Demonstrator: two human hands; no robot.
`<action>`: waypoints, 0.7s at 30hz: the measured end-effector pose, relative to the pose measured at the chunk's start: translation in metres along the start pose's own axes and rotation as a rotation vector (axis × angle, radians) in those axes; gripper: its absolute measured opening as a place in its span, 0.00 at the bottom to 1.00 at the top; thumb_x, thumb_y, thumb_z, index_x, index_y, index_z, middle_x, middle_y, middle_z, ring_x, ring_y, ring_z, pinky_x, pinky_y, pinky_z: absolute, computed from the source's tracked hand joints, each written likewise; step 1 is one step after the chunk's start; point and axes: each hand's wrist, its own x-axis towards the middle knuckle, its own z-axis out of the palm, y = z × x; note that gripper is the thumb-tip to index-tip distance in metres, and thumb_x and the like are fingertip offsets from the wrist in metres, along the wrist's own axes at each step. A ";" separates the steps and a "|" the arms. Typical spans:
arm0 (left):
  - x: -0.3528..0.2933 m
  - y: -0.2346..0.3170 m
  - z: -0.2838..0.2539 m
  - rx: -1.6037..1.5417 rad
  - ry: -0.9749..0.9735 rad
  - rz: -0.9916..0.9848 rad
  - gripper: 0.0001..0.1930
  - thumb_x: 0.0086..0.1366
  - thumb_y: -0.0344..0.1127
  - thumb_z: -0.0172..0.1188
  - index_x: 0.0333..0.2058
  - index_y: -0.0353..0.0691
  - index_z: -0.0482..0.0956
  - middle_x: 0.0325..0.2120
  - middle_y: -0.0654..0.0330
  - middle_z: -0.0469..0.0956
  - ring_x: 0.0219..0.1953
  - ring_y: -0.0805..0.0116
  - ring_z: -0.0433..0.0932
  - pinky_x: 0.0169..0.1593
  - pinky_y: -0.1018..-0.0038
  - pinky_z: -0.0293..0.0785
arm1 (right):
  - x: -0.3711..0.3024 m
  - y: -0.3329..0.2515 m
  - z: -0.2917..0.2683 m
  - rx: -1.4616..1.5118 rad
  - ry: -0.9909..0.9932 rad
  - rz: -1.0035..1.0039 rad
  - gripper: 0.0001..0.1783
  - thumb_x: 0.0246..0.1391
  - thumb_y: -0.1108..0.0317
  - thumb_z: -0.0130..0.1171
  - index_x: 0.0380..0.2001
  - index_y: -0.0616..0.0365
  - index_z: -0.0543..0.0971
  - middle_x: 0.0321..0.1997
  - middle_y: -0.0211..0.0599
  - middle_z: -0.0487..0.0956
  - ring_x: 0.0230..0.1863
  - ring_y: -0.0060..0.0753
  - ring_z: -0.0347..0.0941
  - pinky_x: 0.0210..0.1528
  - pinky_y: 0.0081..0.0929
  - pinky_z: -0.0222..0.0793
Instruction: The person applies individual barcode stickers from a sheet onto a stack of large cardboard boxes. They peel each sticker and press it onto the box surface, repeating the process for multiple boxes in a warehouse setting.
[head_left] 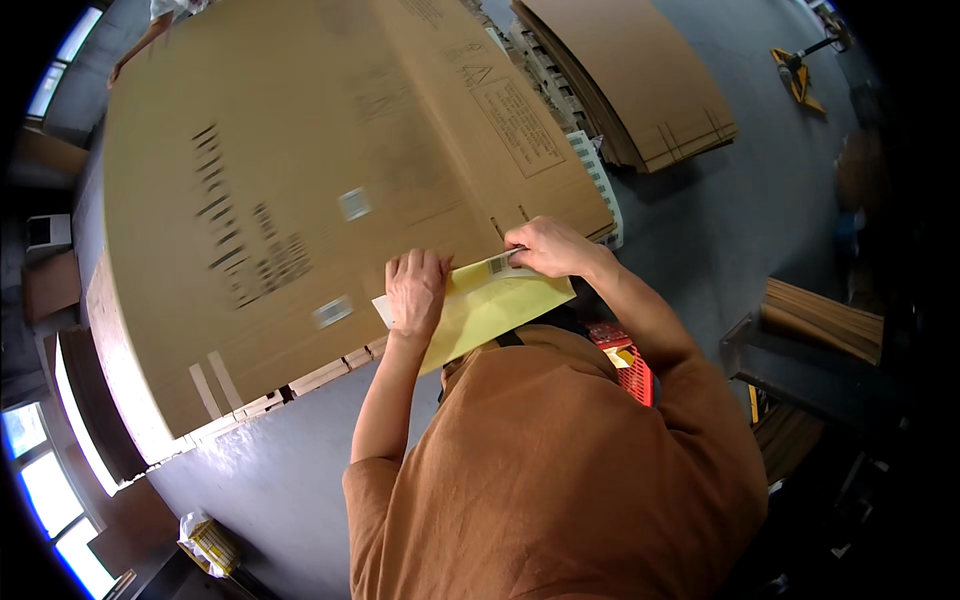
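A large flat cardboard box sheet (330, 130) lies on a stack in front of me, with dark printing and two small whitish labels (354, 204) stuck on it. At its near edge a yellow sheet (490, 312) with a white strip along the top hangs down toward my body. My left hand (415, 290) is closed over the sheet's left part, fingers curled at the cardboard's edge. My right hand (553, 247) pinches the upper right of the sheet, beside a small printed label (500, 264). Its fingertips partly hide what they grip.
Another person's arm (140, 48) reaches the cardboard's far left corner. More cardboard sheets (640, 75) are stacked at the far right. A red basket (636, 380) stands close by my right side. Farther right are a bundle of cardboard (825, 318) and a yellow pallet-jack-like part (797, 80).
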 end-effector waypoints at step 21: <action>0.062 0.032 0.054 -0.158 -0.475 -0.438 0.06 0.65 0.37 0.50 0.35 0.42 0.71 0.19 0.48 0.78 0.25 0.48 0.80 0.35 0.59 0.74 | 0.030 0.034 -0.017 -0.166 0.370 -0.426 0.02 0.50 0.71 0.60 0.29 0.56 0.78 0.29 0.32 0.75 0.35 0.36 0.74 0.39 0.30 0.69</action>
